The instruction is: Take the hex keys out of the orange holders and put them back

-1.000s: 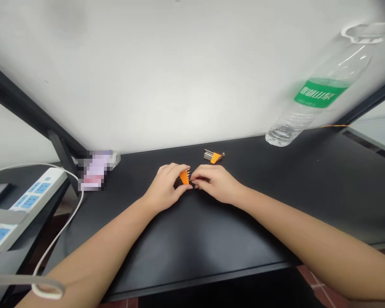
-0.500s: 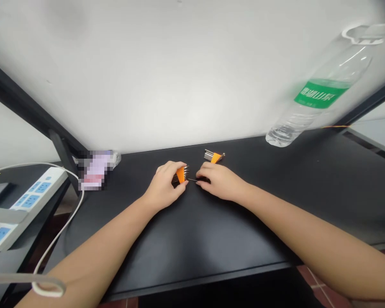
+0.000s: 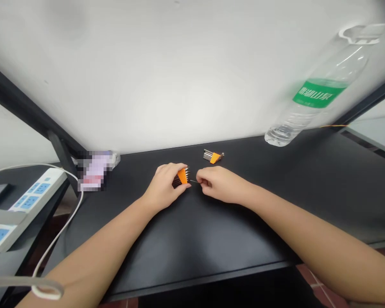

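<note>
My left hand [image 3: 164, 187] is closed around an orange holder [image 3: 182, 176] with several metal hex keys standing through it. The thumb and fingers grip it from both sides, near the middle of the black table. Just to the right, my right hand [image 3: 220, 184] pinches a thin metal hex key [image 3: 194, 181], whose free end points toward the holder. Most of that key is hidden by the fingers, and I cannot tell whether its tip touches the holder. Behind my right hand lies a second orange hex key set [image 3: 214, 157], with nobody holding it.
A large clear water bottle [image 3: 319, 92] with a green label stands at the back right by the wall. To the left are a white power strip [image 3: 28, 201], a white cable [image 3: 75, 211] and a blurred-out pale item [image 3: 96, 170]. The black table's front edge [image 3: 211, 279] runs below my forearms.
The fingers of my right hand have curled in more tightly around the thin hex key. My left hand keeps its grip on the holder, which has turned slightly.
</note>
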`<state>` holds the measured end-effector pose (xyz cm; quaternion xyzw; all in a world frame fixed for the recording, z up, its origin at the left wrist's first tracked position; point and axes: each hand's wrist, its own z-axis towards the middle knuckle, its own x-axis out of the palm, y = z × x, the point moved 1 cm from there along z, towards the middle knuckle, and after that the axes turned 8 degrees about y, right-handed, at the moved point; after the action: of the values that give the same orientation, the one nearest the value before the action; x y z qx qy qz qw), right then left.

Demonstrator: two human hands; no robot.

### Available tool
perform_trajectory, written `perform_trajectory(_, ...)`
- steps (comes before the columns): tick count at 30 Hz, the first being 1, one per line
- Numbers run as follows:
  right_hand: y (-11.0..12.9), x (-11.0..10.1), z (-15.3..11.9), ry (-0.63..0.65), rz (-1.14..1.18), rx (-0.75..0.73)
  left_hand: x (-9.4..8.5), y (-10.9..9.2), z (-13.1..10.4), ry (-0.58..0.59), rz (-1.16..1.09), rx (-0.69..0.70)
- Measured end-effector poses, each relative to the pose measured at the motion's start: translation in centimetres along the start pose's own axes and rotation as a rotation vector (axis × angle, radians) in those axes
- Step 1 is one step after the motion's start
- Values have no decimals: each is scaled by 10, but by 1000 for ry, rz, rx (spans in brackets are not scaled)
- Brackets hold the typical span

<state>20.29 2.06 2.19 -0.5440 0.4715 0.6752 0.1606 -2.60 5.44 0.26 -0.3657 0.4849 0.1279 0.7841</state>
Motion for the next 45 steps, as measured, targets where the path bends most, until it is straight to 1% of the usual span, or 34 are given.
perform_trajectory(3,1,3,2,-43,9,-80,0,0,0,0,-9,10)
perform_trajectory(6,1,3,2,-62,8,-107,0,0,0,6,-12,9)
perform_trajectory(13,0,2,0,-62,-32,-127,0,0,0,2,-6,13)
perform_trajectory(21,5,1,-5,-48,-232,-108,1,1,0,5,9,15)
perform_trajectory(25,7,0,-7,-40,-265,-97,2,1,0,6,14,17)
perform_trajectory(38,5,-3,-5,-55,-83,-129,2,2,-1,-3,21,33)
perform_trajectory(42,5,-3,-4,-53,30,-114,2,2,-1,2,25,36)
perform_trajectory(45,5,-2,-3,-32,114,-72,2,1,-1,1,28,39)
